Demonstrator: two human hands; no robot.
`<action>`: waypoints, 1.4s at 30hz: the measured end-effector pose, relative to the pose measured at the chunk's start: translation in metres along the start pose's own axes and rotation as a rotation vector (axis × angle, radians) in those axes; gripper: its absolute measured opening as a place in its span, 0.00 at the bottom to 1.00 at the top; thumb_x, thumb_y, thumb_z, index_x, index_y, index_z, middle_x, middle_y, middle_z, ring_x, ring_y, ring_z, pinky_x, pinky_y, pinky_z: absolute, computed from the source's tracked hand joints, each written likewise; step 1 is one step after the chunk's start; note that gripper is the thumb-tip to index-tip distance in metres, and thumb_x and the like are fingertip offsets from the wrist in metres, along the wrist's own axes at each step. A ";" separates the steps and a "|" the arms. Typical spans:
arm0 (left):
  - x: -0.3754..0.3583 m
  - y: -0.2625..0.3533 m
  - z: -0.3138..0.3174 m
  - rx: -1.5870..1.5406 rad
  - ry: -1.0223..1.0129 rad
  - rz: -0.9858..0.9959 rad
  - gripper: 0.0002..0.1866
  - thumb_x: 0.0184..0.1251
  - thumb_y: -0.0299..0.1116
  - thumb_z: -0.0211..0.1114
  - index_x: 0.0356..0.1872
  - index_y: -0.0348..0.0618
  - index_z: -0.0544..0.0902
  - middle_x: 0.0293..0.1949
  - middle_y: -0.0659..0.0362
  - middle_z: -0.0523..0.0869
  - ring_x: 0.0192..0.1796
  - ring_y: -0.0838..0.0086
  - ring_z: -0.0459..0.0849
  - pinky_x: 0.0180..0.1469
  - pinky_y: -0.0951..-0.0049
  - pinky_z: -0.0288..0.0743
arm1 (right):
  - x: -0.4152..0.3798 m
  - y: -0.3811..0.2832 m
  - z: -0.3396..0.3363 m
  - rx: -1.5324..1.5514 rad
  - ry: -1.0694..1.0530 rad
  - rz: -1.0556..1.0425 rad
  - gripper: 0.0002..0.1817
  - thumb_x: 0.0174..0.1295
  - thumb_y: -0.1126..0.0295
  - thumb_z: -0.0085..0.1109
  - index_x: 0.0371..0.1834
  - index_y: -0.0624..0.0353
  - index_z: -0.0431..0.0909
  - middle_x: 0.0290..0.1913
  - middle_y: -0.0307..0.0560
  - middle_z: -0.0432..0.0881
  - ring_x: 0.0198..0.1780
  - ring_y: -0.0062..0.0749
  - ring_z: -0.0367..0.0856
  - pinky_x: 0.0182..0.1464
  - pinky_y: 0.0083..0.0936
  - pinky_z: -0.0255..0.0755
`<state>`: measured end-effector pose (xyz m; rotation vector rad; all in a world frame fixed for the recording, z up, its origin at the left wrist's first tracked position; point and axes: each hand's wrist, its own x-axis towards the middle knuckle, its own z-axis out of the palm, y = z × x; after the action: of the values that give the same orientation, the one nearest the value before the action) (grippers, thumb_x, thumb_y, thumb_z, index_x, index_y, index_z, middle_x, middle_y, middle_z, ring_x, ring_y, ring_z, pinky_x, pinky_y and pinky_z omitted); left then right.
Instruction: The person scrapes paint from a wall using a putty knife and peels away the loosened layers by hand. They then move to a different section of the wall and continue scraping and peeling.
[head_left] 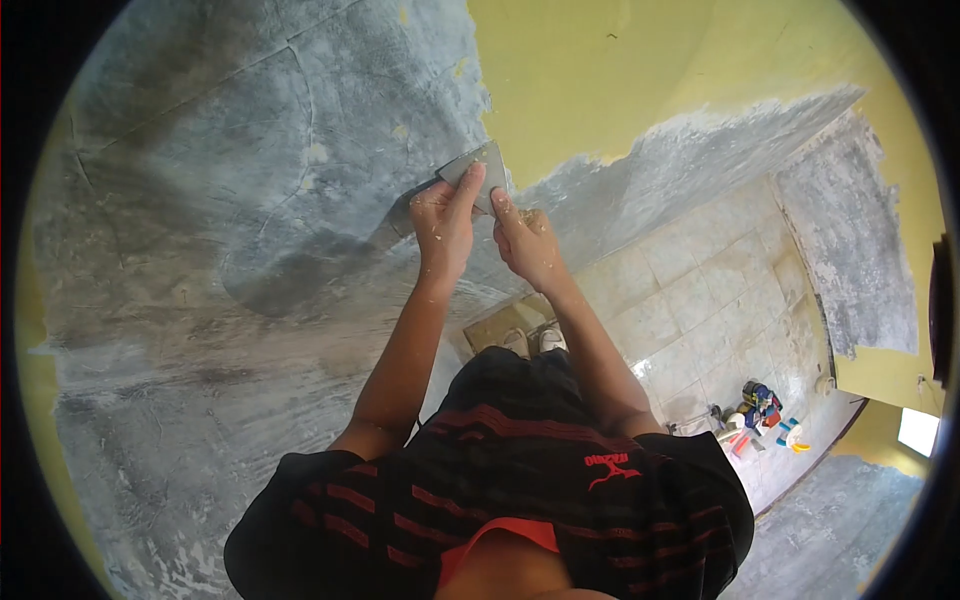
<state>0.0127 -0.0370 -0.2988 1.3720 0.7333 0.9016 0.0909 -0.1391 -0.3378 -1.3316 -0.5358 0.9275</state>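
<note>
Both my hands are on a flat grey scraper blade [491,160] held against the wall. My left hand [443,228] grips its left side, with the thumb lying along the face. My right hand [527,243] pinches the lower right corner, thumb on top. The blade's edge meets the border between the yellow paint [620,75] and the stripped grey wall [340,90]. Pale flakes cling to my hands and forearms. The fingers behind the blade are hidden, and whether it has a handle does not show.
A pale tiled floor [690,290] lies below on the right. My shoes [532,342] stand by the wall's foot on a brownish board or box [487,325]. Several small items, including a dark colourful bundle [760,403], sit on the floor. More partly stripped wall [850,230] stands at right.
</note>
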 end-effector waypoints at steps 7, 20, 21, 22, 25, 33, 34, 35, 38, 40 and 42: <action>0.001 -0.001 0.002 0.063 0.026 0.077 0.16 0.76 0.40 0.75 0.34 0.35 0.92 0.26 0.70 0.83 0.29 0.88 0.73 0.31 0.79 0.65 | -0.002 -0.016 -0.001 0.007 -0.033 0.052 0.41 0.80 0.36 0.48 0.10 0.50 0.64 0.11 0.32 0.61 0.14 0.19 0.59 0.18 0.24 0.51; 0.011 0.038 0.006 0.004 0.104 0.019 0.21 0.71 0.47 0.78 0.29 0.36 0.89 0.27 0.65 0.84 0.29 0.81 0.77 0.35 0.75 0.71 | 0.008 -0.051 0.002 -0.158 0.034 -0.162 0.41 0.78 0.34 0.51 0.10 0.51 0.66 0.12 0.31 0.63 0.18 0.19 0.62 0.22 0.26 0.56; 0.005 0.032 0.010 -0.029 0.088 0.031 0.20 0.71 0.47 0.78 0.29 0.37 0.89 0.28 0.64 0.86 0.30 0.80 0.78 0.36 0.74 0.74 | 0.005 -0.042 0.001 -0.165 0.038 -0.168 0.41 0.78 0.34 0.51 0.10 0.51 0.66 0.12 0.31 0.63 0.18 0.19 0.62 0.22 0.26 0.56; 0.002 0.020 0.008 -0.038 0.089 0.031 0.20 0.71 0.47 0.78 0.29 0.37 0.89 0.28 0.64 0.86 0.30 0.80 0.78 0.36 0.74 0.74 | 0.000 -0.030 0.001 -0.144 0.058 -0.111 0.42 0.77 0.35 0.53 0.11 0.55 0.68 0.13 0.35 0.64 0.19 0.21 0.63 0.23 0.29 0.60; 0.004 0.001 0.004 -0.015 0.062 -0.028 0.20 0.71 0.47 0.78 0.30 0.38 0.90 0.29 0.63 0.87 0.30 0.80 0.79 0.35 0.74 0.74 | 0.006 -0.016 -0.003 -0.142 0.066 -0.048 0.42 0.76 0.35 0.55 0.11 0.60 0.70 0.13 0.38 0.65 0.20 0.24 0.65 0.24 0.32 0.64; 0.008 0.034 0.016 -0.052 0.109 -0.005 0.17 0.72 0.44 0.77 0.33 0.37 0.92 0.30 0.63 0.88 0.33 0.80 0.82 0.37 0.74 0.74 | 0.013 -0.038 -0.002 -0.136 0.045 -0.119 0.42 0.77 0.35 0.53 0.10 0.58 0.70 0.12 0.39 0.66 0.19 0.24 0.69 0.24 0.31 0.65; 0.008 0.040 0.020 -0.151 0.111 0.003 0.18 0.72 0.44 0.77 0.33 0.36 0.92 0.29 0.63 0.88 0.32 0.80 0.81 0.37 0.74 0.73 | 0.012 -0.044 -0.004 -0.127 0.009 -0.102 0.42 0.77 0.35 0.53 0.10 0.57 0.70 0.12 0.38 0.66 0.18 0.24 0.68 0.23 0.31 0.64; 0.007 0.040 0.020 -0.166 0.110 -0.007 0.18 0.72 0.43 0.77 0.33 0.36 0.92 0.29 0.63 0.87 0.32 0.81 0.79 0.36 0.75 0.71 | 0.011 -0.047 -0.006 -0.119 -0.026 -0.084 0.42 0.77 0.34 0.52 0.10 0.56 0.69 0.11 0.38 0.65 0.18 0.24 0.68 0.23 0.30 0.64; 0.006 0.031 0.011 -0.006 0.113 0.002 0.18 0.72 0.43 0.77 0.32 0.35 0.91 0.29 0.64 0.87 0.30 0.81 0.77 0.35 0.75 0.69 | 0.004 -0.038 -0.003 -0.040 -0.044 -0.055 0.42 0.78 0.35 0.51 0.10 0.55 0.68 0.11 0.37 0.65 0.16 0.23 0.66 0.21 0.29 0.61; 0.002 0.030 0.010 0.031 0.109 0.059 0.18 0.72 0.43 0.77 0.31 0.35 0.91 0.28 0.65 0.86 0.30 0.82 0.76 0.34 0.76 0.68 | 0.003 -0.036 -0.004 -0.025 -0.058 -0.045 0.42 0.78 0.35 0.51 0.10 0.54 0.68 0.11 0.37 0.65 0.16 0.23 0.65 0.20 0.28 0.60; 0.001 0.027 0.008 0.077 0.107 0.115 0.19 0.73 0.43 0.77 0.30 0.35 0.90 0.27 0.66 0.85 0.29 0.83 0.75 0.33 0.76 0.67 | -0.001 -0.035 -0.002 -0.003 -0.075 -0.030 0.41 0.78 0.35 0.51 0.10 0.54 0.68 0.11 0.36 0.65 0.16 0.22 0.64 0.20 0.27 0.59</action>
<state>0.0169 -0.0403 -0.2717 1.4537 0.7834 1.0531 0.1008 -0.1407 -0.3046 -1.2919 -0.6135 0.9552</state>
